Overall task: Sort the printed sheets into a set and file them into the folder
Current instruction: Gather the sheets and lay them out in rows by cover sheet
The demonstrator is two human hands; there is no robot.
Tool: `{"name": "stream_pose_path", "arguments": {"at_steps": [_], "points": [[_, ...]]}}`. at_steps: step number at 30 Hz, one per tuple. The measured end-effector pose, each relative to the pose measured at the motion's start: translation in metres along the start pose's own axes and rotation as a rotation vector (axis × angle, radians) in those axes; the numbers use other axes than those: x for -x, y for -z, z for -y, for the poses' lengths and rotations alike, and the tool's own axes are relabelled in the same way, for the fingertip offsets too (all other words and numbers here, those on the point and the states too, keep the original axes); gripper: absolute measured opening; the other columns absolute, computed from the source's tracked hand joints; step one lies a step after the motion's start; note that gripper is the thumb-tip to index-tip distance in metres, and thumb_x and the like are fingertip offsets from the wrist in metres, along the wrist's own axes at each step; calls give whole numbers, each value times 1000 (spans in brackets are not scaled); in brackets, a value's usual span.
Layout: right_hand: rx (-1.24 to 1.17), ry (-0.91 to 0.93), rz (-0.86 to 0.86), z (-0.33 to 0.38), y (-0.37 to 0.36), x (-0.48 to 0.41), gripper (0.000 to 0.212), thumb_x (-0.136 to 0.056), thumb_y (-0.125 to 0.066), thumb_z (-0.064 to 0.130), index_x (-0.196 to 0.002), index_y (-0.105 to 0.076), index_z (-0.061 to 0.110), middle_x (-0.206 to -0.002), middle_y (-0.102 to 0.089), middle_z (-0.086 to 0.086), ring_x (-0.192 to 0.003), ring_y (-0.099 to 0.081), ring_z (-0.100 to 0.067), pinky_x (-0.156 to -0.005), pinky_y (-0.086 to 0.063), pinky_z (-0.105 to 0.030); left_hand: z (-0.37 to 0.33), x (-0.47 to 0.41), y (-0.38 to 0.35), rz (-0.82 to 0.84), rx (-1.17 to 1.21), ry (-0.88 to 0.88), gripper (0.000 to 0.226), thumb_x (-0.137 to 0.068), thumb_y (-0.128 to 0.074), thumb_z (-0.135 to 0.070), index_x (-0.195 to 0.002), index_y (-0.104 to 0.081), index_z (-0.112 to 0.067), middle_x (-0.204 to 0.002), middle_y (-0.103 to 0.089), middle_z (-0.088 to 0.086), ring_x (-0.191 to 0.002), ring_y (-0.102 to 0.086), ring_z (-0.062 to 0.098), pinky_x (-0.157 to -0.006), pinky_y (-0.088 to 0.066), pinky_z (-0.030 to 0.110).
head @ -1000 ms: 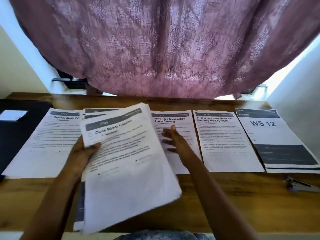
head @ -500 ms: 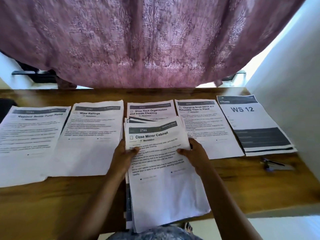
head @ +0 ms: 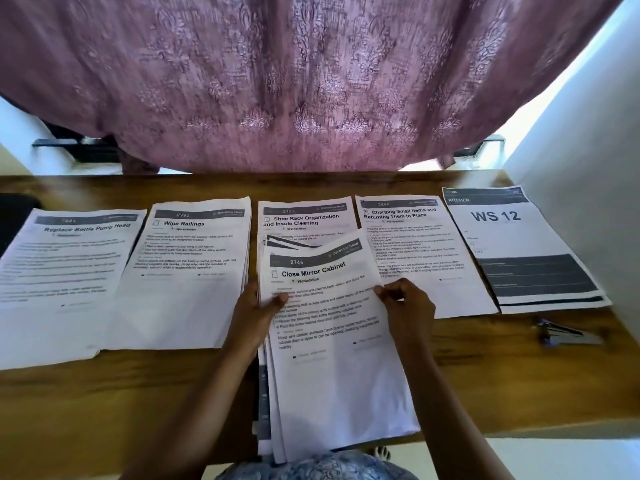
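Observation:
A stack of printed sheets (head: 332,358), topped by "Close Mirror Cabinet", is held over the table's near edge. My left hand (head: 256,313) grips its left edge, thumb on top. My right hand (head: 407,306) pinches the right edge of the top sheet. On the wooden table (head: 104,403) lie several piles in a row: "Replace Bottle Pump Head" (head: 59,282), "Wipe Railings" (head: 187,271), "Shoe Rack Organization" (head: 304,220), partly covered by the held stack, "Charging Small Items" (head: 426,254) and "WS 12" (head: 516,244). A dark folder edge (head: 14,216) shows at far left.
A stapler (head: 564,334) lies on the table at the right, near the white wall (head: 581,168). A purple patterned curtain (head: 294,81) hangs behind the table. The held stack overhangs the table's front edge.
The stack has come from my left hand alone, at the left, to the middle over the "Shoe Rack" pile. My right hand has taken hold of its right edge. The "Wipe Railings" pile is uncovered.

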State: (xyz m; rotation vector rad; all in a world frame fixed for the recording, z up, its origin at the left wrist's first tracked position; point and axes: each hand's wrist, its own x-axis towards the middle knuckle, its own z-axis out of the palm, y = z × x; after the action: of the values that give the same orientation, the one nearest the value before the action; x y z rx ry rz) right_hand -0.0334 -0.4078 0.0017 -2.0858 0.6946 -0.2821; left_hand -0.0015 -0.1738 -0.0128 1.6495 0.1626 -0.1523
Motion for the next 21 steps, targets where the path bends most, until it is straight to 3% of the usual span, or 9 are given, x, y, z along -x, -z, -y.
{"name": "stream_pose_path", "arguments": {"at_steps": [3,6,9,11,13,15,17,19,21], "points": [[191,99,-4,-1,6,3,17,-93,-59,27,-96,-68,13,-95,-70,0,-72,-59,-13,-59,-38,-10,-3,4,-2,-48,-83,-22,43,-87,-69,-12,-128,-55,-15,-111,-68,-4,-91,-64,1,-73,-52,12],[345,235,-47,3,19,4,21,-97,-51,25,-102,-69,16,-96,-72,-6,-74,-64,-24,-68,-51,-28,-4,10,-2,-76,-144,-34,48,-86,-70,-12,-128,-50,-25,-112,-64,-11,-94,-62,-1,-89,-55,31],[253,348,-135,20,39,4,18,-95,-54,19,-103,-70,17,-92,-73,-7,-76,-66,-25,-70,-55,-36,-6,14,-2,-171,-360,-177,66,-85,-71,-24,-141,-39,-33,-129,-52,-4,-121,-50,13,-97,-48,38],[84,356,-166,40,49,4,18,-94,-57,15,-105,-70,14,-97,-71,-5,-81,-65,-18,-73,-52,-28,-17,19,-1,-184,-429,-295,70,-85,-70,-37,-144,-33,-36,-139,-44,-6,-131,-39,10,-98,-43,29],[-113,341,-154,64,53,1,14,-93,-58,15,-102,-69,17,-99,-68,0,-84,-63,-5,-75,-47,-13,-38,24,0,-76,-259,-286,68,-82,-71,-42,-138,-32,-45,-137,-47,-18,-124,-44,-8,-93,-40,8],[-211,355,-125,91,44,-2,11,-94,-57,17,-98,-67,18,-95,-65,3,-80,-59,3,-72,-41,-4,-51,25,12,-23,54,-137,60,-82,-73,-29,-129,-39,-43,-130,-60,-10,-110,-59,-4,-84,-49,11],[-195,388,-71,117,17,-7,13,-94,-58,19,-97,-68,12,-92,-64,2,-83,-58,-9,-74,-40,-16,-61,22,42,-129,187,-32,44,-83,-71,-13,-120,-54,-31,-110,-72,5,-91,-70,10,-70,-57,24],[-233,418,34,139,-23,-9,12,-91,-62,17,-94,-69,7,-90,-67,-4,-84,-60,-19,-75,-41,-27,-65,19,87,-275,110,-89,29,-83,-72,-8,-105,-65,-24,-91,-75,4,-78,-71,11,-59,-55,25],[-271,449,184,161,-79,-4,8,-85,-68,18,-87,-69,11,-85,-68,-5,-80,-61,-22,-73,-43,-30,-71,13,144,-433,-50,-157,22,-82,-73,-6,-94,-67,-23,-82,-73,0,-70,-67,7,-60,-50,23]]}}
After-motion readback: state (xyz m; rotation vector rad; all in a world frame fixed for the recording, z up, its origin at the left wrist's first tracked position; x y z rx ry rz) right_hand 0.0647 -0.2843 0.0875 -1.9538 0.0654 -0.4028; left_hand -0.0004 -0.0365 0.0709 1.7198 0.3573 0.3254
